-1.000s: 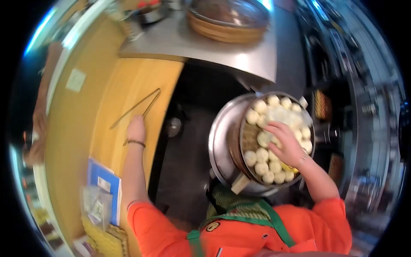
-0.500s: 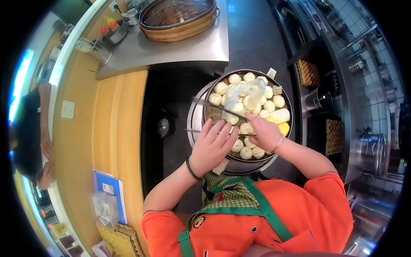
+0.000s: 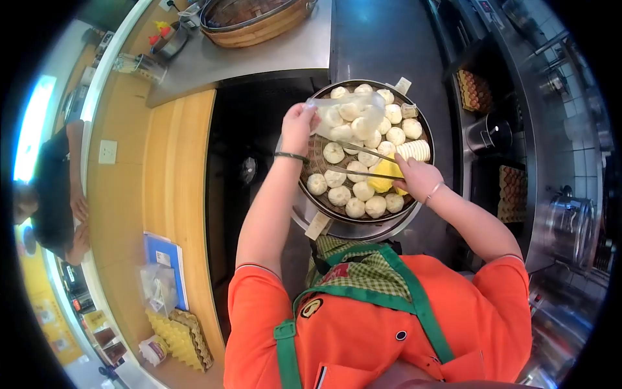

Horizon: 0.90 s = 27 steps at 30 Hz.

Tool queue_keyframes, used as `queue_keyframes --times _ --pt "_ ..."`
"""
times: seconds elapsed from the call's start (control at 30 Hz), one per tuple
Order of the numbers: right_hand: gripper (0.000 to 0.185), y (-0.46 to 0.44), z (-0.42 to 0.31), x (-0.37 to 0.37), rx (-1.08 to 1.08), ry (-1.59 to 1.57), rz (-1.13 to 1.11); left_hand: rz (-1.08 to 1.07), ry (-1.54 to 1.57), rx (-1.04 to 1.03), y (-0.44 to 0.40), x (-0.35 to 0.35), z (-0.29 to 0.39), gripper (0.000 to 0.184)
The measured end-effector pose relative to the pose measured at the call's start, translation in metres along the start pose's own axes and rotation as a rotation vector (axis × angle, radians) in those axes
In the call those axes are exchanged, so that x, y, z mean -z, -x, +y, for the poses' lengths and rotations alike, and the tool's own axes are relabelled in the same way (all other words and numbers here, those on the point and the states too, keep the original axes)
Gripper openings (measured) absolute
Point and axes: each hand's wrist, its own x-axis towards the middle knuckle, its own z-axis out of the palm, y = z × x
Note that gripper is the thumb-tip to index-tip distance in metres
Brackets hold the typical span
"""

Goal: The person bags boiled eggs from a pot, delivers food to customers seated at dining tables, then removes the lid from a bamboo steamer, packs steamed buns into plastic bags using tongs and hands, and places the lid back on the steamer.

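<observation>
A round steamer basket (image 3: 426, 123) full of white steamed buns (image 3: 339, 196) stands before me. My left hand (image 3: 299, 131) is closed, pinching the edge of a clear plastic bag (image 3: 372, 109) at the basket's far left. The bag spreads over the upper buns; whether any are inside it I cannot tell. Metal tongs (image 3: 363, 152) are in my right hand (image 3: 420, 178), closed round their handle end. Their two arms are spread apart and point left over the buns. Yellow buns (image 3: 387, 178) lie beneath the tongs, beside a pale ridged roll (image 3: 414, 150).
A second bamboo steamer (image 3: 253, 26) rests on the metal counter (image 3: 272, 65) at upper left. Egg trays (image 3: 475, 91) and a metal pot (image 3: 486, 133) sit on the right-hand shelves. Beyond the wooden counter (image 3: 178, 155), another person (image 3: 55, 188) leans on a ledge.
My left hand has moved up and left, from beside the tongs to the bag's edge. The tongs remain in my right hand. The view has shifted slightly.
</observation>
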Motion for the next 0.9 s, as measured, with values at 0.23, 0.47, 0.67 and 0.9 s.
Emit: queue_keyframes --times 0.23,0.47,0.67,0.9 --pt "0.051 -0.041 -0.019 -0.007 0.013 0.105 0.035 -0.16 0.063 -0.035 -0.003 -0.011 0.013 0.01" --pt "0.036 -0.019 0.006 0.013 0.067 -0.125 -0.129 -0.179 -0.091 -0.042 0.017 0.013 -0.002 0.022" --pt "0.037 0.021 0.029 0.029 -0.053 -0.438 0.021 -0.21 -0.144 -0.031 0.031 0.015 -0.017 0.03" --pt "0.051 0.0 0.008 0.044 -0.048 0.026 0.331 -0.155 -0.077 -0.001 0.024 0.004 -0.015 0.033"
